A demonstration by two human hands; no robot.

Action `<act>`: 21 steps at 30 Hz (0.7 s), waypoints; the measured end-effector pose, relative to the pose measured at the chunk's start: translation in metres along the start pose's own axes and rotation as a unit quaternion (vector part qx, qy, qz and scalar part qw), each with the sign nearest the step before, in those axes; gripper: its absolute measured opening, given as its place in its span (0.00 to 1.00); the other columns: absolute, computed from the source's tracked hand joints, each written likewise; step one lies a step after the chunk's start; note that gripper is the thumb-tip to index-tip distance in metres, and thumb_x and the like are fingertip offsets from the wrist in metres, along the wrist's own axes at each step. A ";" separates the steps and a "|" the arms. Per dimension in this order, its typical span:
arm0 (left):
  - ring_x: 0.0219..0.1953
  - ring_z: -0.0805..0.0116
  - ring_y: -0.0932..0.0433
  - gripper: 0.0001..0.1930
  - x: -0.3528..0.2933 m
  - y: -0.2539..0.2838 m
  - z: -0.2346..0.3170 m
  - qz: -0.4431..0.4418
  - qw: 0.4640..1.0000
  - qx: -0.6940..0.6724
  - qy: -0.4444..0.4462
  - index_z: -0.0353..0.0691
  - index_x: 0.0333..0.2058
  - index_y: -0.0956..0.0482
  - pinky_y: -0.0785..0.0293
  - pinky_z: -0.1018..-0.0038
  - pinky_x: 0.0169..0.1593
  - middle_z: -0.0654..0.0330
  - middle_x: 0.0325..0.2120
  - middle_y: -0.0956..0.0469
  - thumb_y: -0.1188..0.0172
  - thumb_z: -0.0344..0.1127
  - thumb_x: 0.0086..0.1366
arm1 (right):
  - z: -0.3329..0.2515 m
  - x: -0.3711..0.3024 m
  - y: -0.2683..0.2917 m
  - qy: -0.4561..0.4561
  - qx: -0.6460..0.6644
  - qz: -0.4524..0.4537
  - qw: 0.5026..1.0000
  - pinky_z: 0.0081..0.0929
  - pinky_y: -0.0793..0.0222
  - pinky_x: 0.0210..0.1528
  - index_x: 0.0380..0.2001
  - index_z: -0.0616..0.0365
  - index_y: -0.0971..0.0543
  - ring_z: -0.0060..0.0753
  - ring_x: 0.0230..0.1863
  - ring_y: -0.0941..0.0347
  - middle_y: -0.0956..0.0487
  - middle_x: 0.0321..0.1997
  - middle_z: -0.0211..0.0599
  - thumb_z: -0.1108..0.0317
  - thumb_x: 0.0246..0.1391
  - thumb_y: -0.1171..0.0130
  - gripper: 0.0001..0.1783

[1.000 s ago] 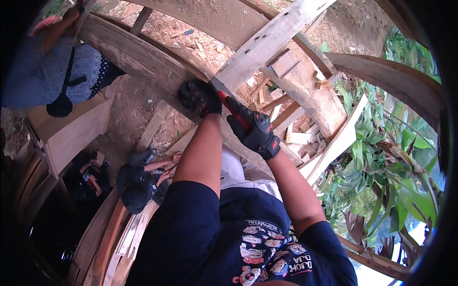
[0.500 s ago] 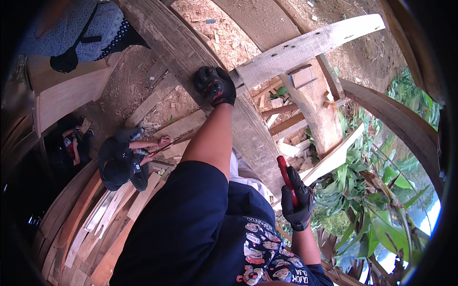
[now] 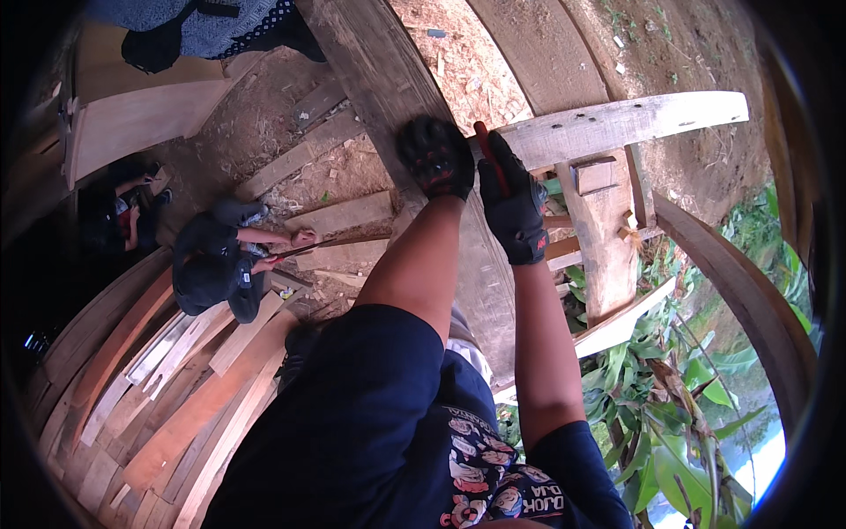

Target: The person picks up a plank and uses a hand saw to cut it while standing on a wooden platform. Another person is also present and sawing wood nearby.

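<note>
My left hand (image 3: 436, 160), in a black glove, rests on a broad weathered beam (image 3: 374, 75). Its fingers look curled, and whatever lies under them is hidden. Close beside it, my right hand (image 3: 514, 216), also gloved in black, is closed round a red tool (image 3: 494, 160) shaped like a slim bar. The tool points up and away, and its kind cannot be made out. Its tip is near the inner end of a pale curved timber (image 3: 617, 122), which meets the beam and runs off to the right.
At left a co-worker (image 3: 211, 264) crouches with a long thin tool; another person (image 3: 132, 207) sits farther back. Stacked planks (image 3: 207, 397) lie at lower left. A curved timber (image 3: 731, 264) arches at right above green plants (image 3: 687, 441). Wood chips (image 3: 467, 66) litter the ground.
My right hand has moved up and away from beside my body to next to my left hand, carrying the red tool. My left hand stays on the beam as the view shifts.
</note>
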State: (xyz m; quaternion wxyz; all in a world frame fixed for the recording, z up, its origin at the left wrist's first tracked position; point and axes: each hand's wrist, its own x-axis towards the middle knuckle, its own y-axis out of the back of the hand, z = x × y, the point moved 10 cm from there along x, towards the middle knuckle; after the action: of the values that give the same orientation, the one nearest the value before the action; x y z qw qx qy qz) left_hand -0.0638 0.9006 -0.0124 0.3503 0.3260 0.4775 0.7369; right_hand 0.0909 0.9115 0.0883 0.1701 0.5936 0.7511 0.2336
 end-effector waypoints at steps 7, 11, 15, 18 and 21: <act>0.64 0.42 0.32 0.14 0.006 -0.007 -0.010 -0.033 0.998 0.003 0.044 0.40 0.46 0.18 0.38 0.47 0.71 0.49 0.55 0.26 0.44 0.43 0.74 | -0.032 -0.136 0.089 -0.070 -0.043 -0.040 0.996 0.46 0.17 0.52 0.68 0.61 0.23 0.59 0.52 0.14 0.16 0.61 0.54 0.69 0.68 0.39 0.27; 0.62 0.43 0.31 0.13 0.006 -0.004 -0.005 -0.006 0.999 -0.014 0.030 0.40 0.45 0.18 0.35 0.48 0.69 0.49 0.54 0.25 0.43 0.42 0.73 | -0.085 -0.188 0.155 -0.144 -0.059 -0.068 0.986 0.46 0.19 0.57 0.67 0.64 0.22 0.59 0.58 0.16 0.17 0.61 0.59 0.70 0.67 0.40 0.26; 0.61 0.44 0.30 0.13 0.010 -0.004 -0.005 -0.008 1.000 0.003 0.025 0.39 0.43 0.18 0.33 0.49 0.68 0.50 0.52 0.24 0.41 0.42 0.71 | -0.136 -0.154 0.175 -0.147 -0.067 -0.067 0.985 0.46 0.19 0.55 0.67 0.61 0.22 0.60 0.56 0.15 0.15 0.58 0.58 0.69 0.67 0.40 0.26; 0.61 0.44 0.29 0.12 0.006 -0.010 -0.007 0.000 1.000 0.011 0.010 0.39 0.42 0.18 0.33 0.49 0.67 0.50 0.51 0.24 0.41 0.42 0.71 | -0.118 -0.115 0.144 -0.208 -0.074 -0.088 0.971 0.47 0.19 0.54 0.67 0.57 0.22 0.61 0.55 0.15 0.15 0.57 0.60 0.69 0.67 0.40 0.25; 0.59 0.45 0.28 0.12 0.010 -0.006 -0.005 0.022 1.000 0.010 0.011 0.40 0.40 0.18 0.32 0.49 0.66 0.51 0.50 0.24 0.41 0.42 0.71 | -0.080 -0.076 0.104 -0.154 -0.037 -0.054 0.986 0.46 0.19 0.53 0.66 0.55 0.21 0.62 0.53 0.15 0.14 0.54 0.59 0.68 0.68 0.39 0.24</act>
State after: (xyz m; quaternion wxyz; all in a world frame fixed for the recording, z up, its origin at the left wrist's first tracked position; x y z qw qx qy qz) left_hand -0.0722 0.9087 -0.0185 0.3256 0.3319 0.4809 0.7433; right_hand 0.1508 0.8448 0.2112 0.3182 0.5744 0.7375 0.1579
